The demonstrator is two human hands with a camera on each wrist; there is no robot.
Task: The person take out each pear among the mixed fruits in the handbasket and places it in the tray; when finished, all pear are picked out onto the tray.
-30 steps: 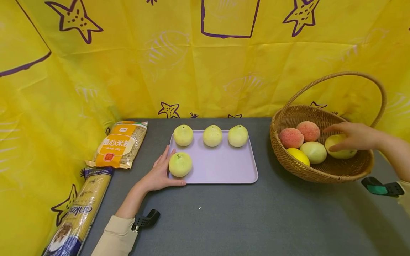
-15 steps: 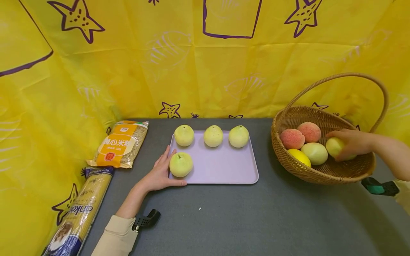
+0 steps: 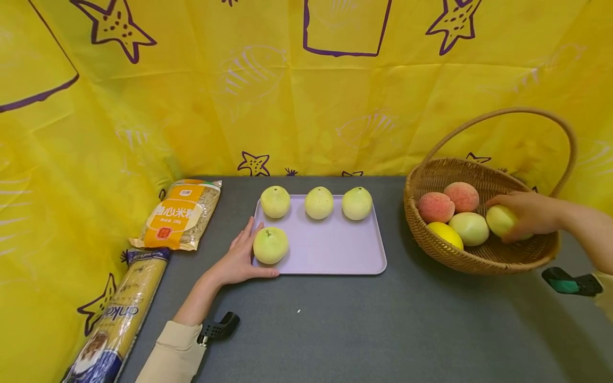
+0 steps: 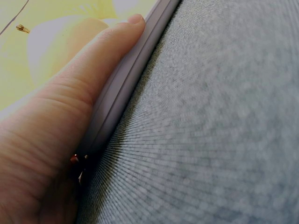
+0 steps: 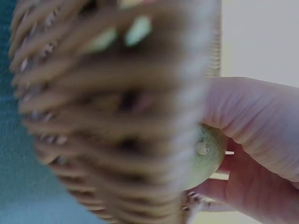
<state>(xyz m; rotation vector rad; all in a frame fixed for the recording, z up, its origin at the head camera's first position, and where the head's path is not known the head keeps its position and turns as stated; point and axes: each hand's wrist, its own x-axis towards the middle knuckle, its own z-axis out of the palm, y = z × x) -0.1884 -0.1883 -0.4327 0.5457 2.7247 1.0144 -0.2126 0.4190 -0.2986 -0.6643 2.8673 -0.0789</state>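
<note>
The fingers of the right hand (image 3: 531,213) are curling round a pale green fruit (image 3: 502,219), grasping it inside the wicker basket (image 3: 479,264), at the right of the table (image 3: 345,330). Beside it in the basket, a second green fruit (image 3: 469,229), a yellow fruit (image 3: 446,235) and two peaches (image 3: 436,207) are resting. The left hand (image 3: 239,260) is lying spread and unclenched at the near left corner of the tray (image 3: 330,250), its thumb stretching straight along the front rim. Just beside that hand, a round fruit (image 3: 270,246) is sitting on the tray, and three more fruits (image 3: 319,203) are standing in a row along the far rim. Farther left, a noodle bag (image 3: 179,215) and a spaghetti packet (image 3: 119,314) are lying near the yellow cloth (image 3: 306,106).
</note>
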